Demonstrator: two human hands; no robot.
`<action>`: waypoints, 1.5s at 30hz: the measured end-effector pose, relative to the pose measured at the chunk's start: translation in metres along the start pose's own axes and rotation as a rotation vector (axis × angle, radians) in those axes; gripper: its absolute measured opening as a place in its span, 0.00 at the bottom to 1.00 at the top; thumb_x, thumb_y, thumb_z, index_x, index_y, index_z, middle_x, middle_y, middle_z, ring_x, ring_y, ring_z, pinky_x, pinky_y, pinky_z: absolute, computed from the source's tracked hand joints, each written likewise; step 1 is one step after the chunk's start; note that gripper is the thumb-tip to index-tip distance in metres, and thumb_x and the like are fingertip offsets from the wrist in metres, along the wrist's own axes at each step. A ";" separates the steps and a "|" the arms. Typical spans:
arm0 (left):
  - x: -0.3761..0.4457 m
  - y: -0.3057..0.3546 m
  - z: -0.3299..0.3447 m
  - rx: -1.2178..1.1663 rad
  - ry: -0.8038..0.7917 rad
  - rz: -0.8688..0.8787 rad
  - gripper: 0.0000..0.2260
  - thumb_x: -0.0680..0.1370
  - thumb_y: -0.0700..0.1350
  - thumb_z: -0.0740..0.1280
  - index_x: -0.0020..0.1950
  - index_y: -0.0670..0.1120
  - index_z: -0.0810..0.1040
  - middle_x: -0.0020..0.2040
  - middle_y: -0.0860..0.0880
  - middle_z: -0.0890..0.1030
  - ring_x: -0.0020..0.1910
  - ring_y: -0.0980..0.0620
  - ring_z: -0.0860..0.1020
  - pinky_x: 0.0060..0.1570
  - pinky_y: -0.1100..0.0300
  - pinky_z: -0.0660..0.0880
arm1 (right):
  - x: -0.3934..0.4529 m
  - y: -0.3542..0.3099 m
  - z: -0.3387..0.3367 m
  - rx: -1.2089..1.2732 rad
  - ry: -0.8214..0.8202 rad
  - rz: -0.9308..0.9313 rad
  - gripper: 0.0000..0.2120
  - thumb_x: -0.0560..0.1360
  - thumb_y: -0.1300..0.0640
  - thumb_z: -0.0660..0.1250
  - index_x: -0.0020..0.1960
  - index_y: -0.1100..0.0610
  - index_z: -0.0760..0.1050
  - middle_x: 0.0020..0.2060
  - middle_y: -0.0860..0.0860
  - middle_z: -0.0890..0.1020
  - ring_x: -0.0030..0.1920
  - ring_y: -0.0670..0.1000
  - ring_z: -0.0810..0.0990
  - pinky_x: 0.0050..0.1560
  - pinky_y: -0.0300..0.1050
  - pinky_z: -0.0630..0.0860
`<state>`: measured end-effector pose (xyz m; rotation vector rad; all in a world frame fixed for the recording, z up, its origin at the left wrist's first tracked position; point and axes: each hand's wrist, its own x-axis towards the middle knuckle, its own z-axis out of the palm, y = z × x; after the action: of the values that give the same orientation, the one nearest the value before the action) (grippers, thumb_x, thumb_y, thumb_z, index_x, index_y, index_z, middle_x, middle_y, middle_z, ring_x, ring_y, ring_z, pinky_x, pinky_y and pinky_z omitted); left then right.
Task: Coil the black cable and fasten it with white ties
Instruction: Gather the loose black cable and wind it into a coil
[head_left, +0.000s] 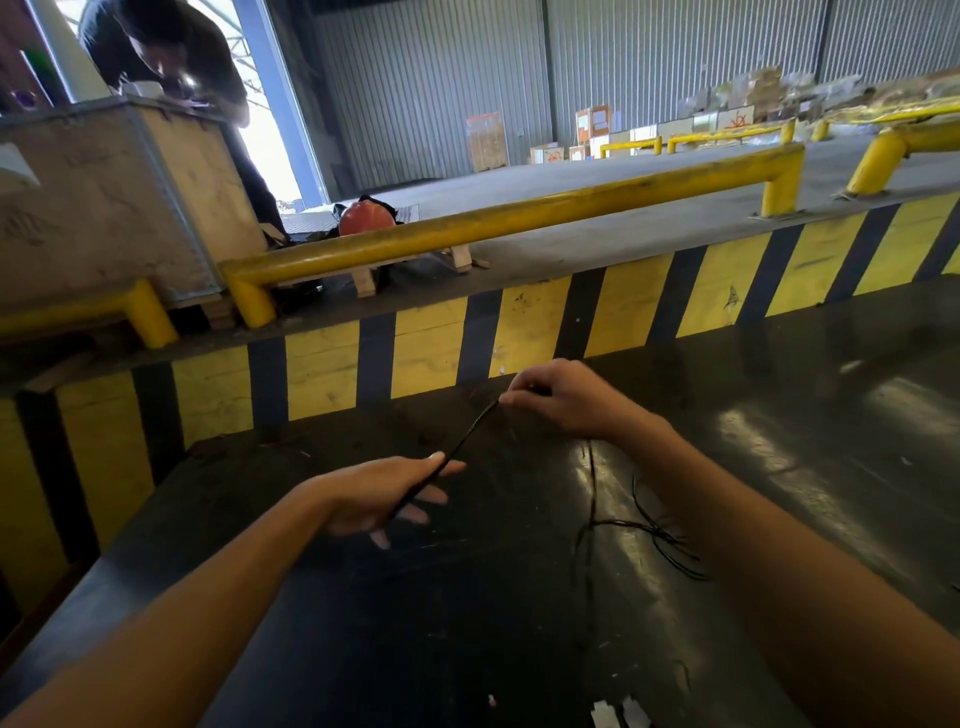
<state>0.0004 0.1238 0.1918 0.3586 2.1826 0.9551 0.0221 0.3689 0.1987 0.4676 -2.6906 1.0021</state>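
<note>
Corrugated grey walls close off the far side of a warehouse, with stacked boxes (597, 130) at about 1 o'clock and a yellow guard rail (498, 218) running across the middle of my view. Below it a yellow-and-black striped barrier (426, 353) backs the dark, glossy bench (831, 441) I am working over. At 11 o'clock another person (171, 57) bends over a wooden crate (104, 202), and an orange hard hat (366, 218) lies just behind the rail.

I see my left hand (387, 499) low at centre, palm turned inward, with the thumb and forefinger pinched on the black cable (457, 447) while the other fingers are spread loose. My right hand (566, 397) sits higher, toward 1 o'clock from the left, fingers curled in and closed on the other end of that same stretch. Between the two hands the cable runs taut and straight, lifted off the bench. From under my right wrist it drops down to the bench and trails toward 5 o'clock, where thin loose loops (660, 535) lie tangled beside my right forearm; how many strands lie there I cannot tell against the dark top.

At 6 o'clock, on the near edge of the bench, a few small white pieces (605, 714) lie well apart from both hands; they are too small for me to say what they are.
</note>
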 end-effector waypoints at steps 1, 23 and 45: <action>-0.002 0.001 0.003 -0.148 -0.098 0.004 0.19 0.77 0.63 0.51 0.65 0.63 0.69 0.63 0.49 0.75 0.59 0.44 0.78 0.50 0.44 0.78 | 0.003 0.002 -0.004 0.013 0.068 0.011 0.08 0.76 0.51 0.63 0.51 0.54 0.77 0.37 0.42 0.75 0.40 0.40 0.74 0.39 0.35 0.68; -0.002 0.012 0.012 -0.093 -0.265 0.006 0.17 0.79 0.59 0.49 0.66 0.63 0.67 0.66 0.47 0.73 0.62 0.46 0.76 0.54 0.44 0.77 | 0.005 0.003 -0.011 -0.203 0.037 0.019 0.10 0.74 0.47 0.66 0.45 0.55 0.77 0.35 0.46 0.76 0.38 0.46 0.77 0.39 0.37 0.71; 0.000 0.062 0.006 -0.027 -0.103 0.118 0.19 0.80 0.59 0.49 0.70 0.59 0.65 0.61 0.47 0.74 0.61 0.45 0.75 0.50 0.49 0.77 | 0.011 -0.004 -0.054 -0.126 0.289 -0.025 0.16 0.71 0.44 0.68 0.36 0.58 0.76 0.30 0.53 0.78 0.32 0.51 0.76 0.34 0.44 0.72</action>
<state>0.0025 0.1698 0.2338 0.5168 2.0720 1.0073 0.0196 0.3994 0.2448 0.3044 -2.4633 0.8171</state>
